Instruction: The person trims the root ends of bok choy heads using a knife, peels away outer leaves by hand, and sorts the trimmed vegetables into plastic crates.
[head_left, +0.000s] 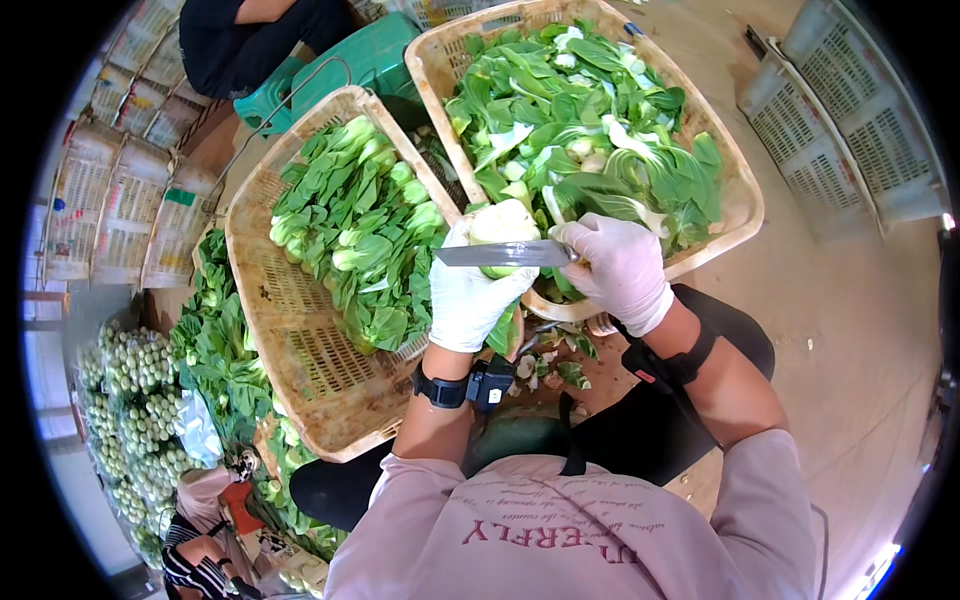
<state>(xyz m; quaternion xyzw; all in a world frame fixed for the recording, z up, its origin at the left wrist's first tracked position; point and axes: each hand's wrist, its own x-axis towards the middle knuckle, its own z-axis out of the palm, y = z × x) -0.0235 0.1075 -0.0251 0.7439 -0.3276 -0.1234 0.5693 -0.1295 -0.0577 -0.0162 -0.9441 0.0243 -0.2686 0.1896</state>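
My left hand (466, 304), in a white glove, holds a head of bok choy (504, 223) with its pale cut base turned up. My right hand (619, 266), gloved too, grips the handle of a knife (499, 254). The flat steel blade lies across the front of the bok choy and reaches over my left fingers. Whether the edge touches the stem I cannot tell. Under my right hand is a plastic crate (727, 244) heaped with loose bok choy leaves (559, 97). Left of my hands, a second crate (315, 409) holds whole bok choy heads (360, 232) along its far and right parts.
Leaf scraps (551, 367) litter the floor between my knees. A pile of bok choy (225, 337) and bagged bundles (135, 397) lie at the left. Stacked crates (120, 202) stand behind, others (832, 120) at right. One person (255, 45) sits beyond a green tub (360, 60); another (199, 555) is lower left.
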